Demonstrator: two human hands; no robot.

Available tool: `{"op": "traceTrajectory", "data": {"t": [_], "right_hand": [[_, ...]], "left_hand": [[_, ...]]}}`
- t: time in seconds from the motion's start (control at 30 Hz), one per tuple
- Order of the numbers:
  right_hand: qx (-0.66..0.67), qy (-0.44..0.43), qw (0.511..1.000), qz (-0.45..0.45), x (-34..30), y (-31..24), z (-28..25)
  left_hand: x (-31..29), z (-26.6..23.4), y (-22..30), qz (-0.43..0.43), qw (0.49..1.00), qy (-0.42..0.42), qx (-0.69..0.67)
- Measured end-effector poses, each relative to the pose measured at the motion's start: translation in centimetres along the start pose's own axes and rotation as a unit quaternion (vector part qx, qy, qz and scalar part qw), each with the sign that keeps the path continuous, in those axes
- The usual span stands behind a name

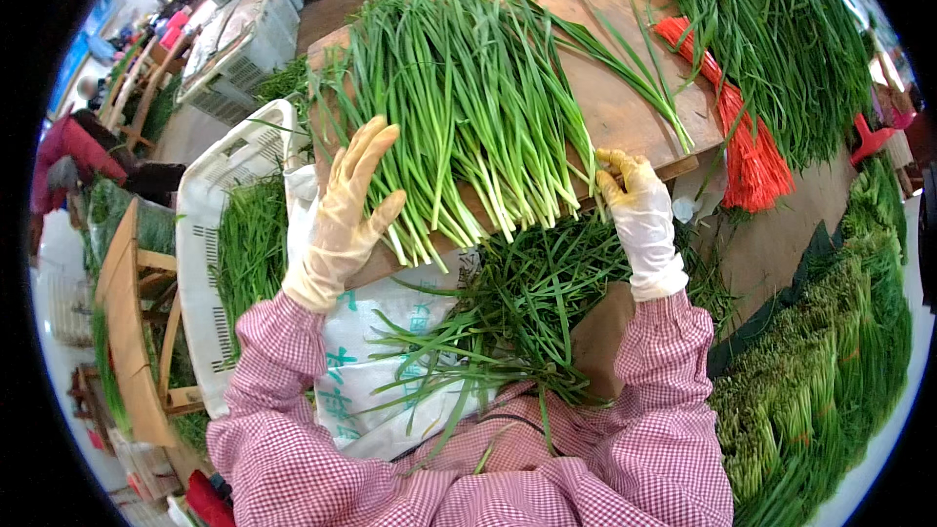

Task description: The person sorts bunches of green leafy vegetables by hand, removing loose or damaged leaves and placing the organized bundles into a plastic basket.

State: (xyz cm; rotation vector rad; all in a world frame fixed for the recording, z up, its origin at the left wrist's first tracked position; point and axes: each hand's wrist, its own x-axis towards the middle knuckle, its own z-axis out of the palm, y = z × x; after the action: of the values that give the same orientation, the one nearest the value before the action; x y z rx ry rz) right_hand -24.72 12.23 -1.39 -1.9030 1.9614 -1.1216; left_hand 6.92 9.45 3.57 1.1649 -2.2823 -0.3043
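Observation:
A wide layer of garlic chives lies on a brown board, leaves pointing away and pale stem ends toward me. On its left side my left hand, in a cream rubber glove, is open with fingers stretched and thumb apart, beside the stems. At the right edge of the layer my right hand, gloved the same way, has its fingers bent and pinched at the outermost chive stems. A few loose chives lie apart on the board's right part. Red plastic ties hang in a bunch over the board's right edge.
Loose chive leaves cover my lap and a white sack. A white crate stands left. Tied chive bundles are piled far right, with more bundles near right. More crates stand behind. A person's red sleeve shows far left.

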Motion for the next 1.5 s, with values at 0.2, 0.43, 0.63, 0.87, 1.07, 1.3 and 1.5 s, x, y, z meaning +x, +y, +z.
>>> {"op": "traceTrajectory", "data": {"t": [0.2, 0.43, 0.63, 0.87, 1.07, 1.3, 1.5], "right_hand": [[0.062, -0.044, 0.997, 0.018, -0.6, -1.1, -0.8], [-0.011, -0.018, 0.998, -0.064, 2.9, 0.1, -0.2], [-0.076, -0.001, 0.988, -0.134, 2.8, -1.2, 3.9], [-0.07, 0.015, 0.981, -0.18, 2.6, -0.4, 4.3], [-0.048, 0.005, 0.99, -0.133, 3.8, 1.1, 2.2], [-0.014, -0.031, 0.994, -0.1, 5.0, 4.4, -4.7], [-0.226, 0.052, 0.972, -0.028, 8.0, 10.3, -5.0]], "left_hand": [[-4.7, 1.1, -1.7, -0.108, 0.989, 0.086, -0.044], [-2.0, 2.6, -1.3, -0.195, 0.976, 0.101, 0.003], [1.1, 7.0, -3.9, -0.187, 0.969, 0.157, -0.031], [3.7, 11.3, -0.8, -0.107, 0.985, 0.115, -0.064], [7.4, 13.9, 2.1, -0.1, 0.987, 0.105, -0.068], [8.1, 12.0, 1.0, -0.106, 0.985, 0.048, -0.125], [4.4, 8.6, 1.0, -0.108, 0.986, 0.073, -0.106]]}}
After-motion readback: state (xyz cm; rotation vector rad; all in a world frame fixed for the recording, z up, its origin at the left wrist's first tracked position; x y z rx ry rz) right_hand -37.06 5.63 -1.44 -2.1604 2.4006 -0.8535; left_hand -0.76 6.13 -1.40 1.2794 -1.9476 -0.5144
